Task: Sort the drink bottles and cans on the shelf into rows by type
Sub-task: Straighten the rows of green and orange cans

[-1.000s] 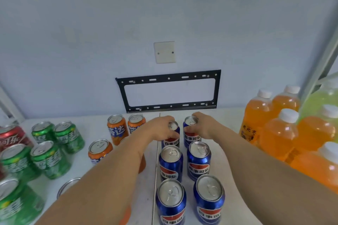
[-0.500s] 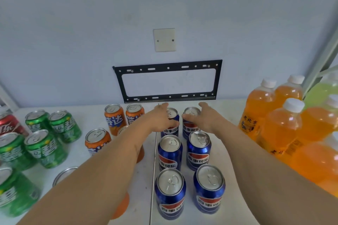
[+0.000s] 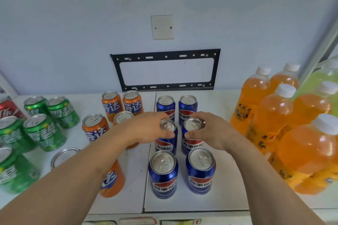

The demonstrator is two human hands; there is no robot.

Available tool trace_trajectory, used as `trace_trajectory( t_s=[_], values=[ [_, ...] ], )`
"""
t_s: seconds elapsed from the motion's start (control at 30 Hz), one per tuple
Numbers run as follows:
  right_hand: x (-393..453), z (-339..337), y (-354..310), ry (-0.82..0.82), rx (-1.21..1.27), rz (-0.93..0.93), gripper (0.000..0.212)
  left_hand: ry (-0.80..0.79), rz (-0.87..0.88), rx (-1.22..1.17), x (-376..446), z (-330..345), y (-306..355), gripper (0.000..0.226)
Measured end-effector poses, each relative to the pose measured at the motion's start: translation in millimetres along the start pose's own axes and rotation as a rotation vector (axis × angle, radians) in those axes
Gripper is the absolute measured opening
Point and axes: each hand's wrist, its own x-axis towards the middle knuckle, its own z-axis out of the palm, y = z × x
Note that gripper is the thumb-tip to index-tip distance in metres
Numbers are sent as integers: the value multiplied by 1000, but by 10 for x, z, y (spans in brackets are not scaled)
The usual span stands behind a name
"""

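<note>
Head view, left to right: at the left edge of the shelf (image 3: 228,97) stand a red can (image 3: 7,109) and a cluster of green cans (image 3: 43,129). Next come the orange cans (image 3: 111,105), 2 at the back edge and more toward the front, partly hidden by the left forearm. Right of the shelf's seam, 6 blue cans stand in 2 columns of 3. The left hand (image 3: 146,129) has fingers curled round the top of the left middle blue can (image 3: 167,133); the right hand (image 3: 212,131) grips the right middle blue can (image 3: 193,133) the same way. Both hands are clamped on their cans, just beside each other. Orange bottles (image 3: 270,115) fill the right edge, with pale green bottles (image 3: 321,80) behind them.

The step appears to be squaring up the middle pair. It would go best by sliding both cans together, keeping them upright, level with each other and in line with the back pair (image 3: 176,105) and the front pair (image 3: 181,171).

Half a second ago both hands were further back, fingers extended at the back pair; now they have drawn toward the front edge and closed on the middle pair.
</note>
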Motion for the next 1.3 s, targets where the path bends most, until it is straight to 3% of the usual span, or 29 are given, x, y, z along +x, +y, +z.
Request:
trace_trajectory(
  t_s=[0.07, 0.13, 0.17, 0.23, 0.3, 0.37, 0.43, 0.5, 0.63, 0.77, 1.07, 1.2, 1.3],
  values=[
    [-27, -2, 0, -3, 43, -27, 47, 21, -13, -37, 5, 21, -20, 68],
    [-57, -1, -32, -4, 60, -35, 43, 28, -29, -66, -1, 38, -23, 69],
    [-87, 12, -41, -4, 85, -32, 48, 27, -46, -76, -18, 51, -15, 72],
    [-158, 64, -24, 29, 197, -6, 78, 84, -78, -104, -83, 74, 15, 80],
    [-303, 126, 18, 178, 275, 45, 99, 276, -95, -201, -249, 135, 48, 83],
    [-539, 193, 94, 373, 315, 42, 99, 470, -61, -357, -513, 278, 90, 78],
    [-797, 293, 212, 475, 365, -31, 87, 493, 2, -533, -806, 503, 141, 74],
    [-1032, 446, 312, 415, 434, -92, 77, 413, 42, -664, -991, 757, 181, 72],
    [-1199, 786, 420, 256, 375, -37, 91, 379, 95, -728, -955, 1064, 96, 48],
    [-1221, 997, 474, 339, 212, 43, 83, 387, 151, -689, -905, 1110, -4, 52],
    [-1339, 1065, 377, 328, 222, 84, 78, 306, 185, -675, -888, 1076, -40, 39],
    [-1431, 984, 231, 260, 236, 110, 81, 320, 132, -563, -921, 1017, 2, 59],
    [-1488, 829, 100, 236, 178, 127, 80, 432, 121, -393, -1010, 935, 24, 65]
  ],
)
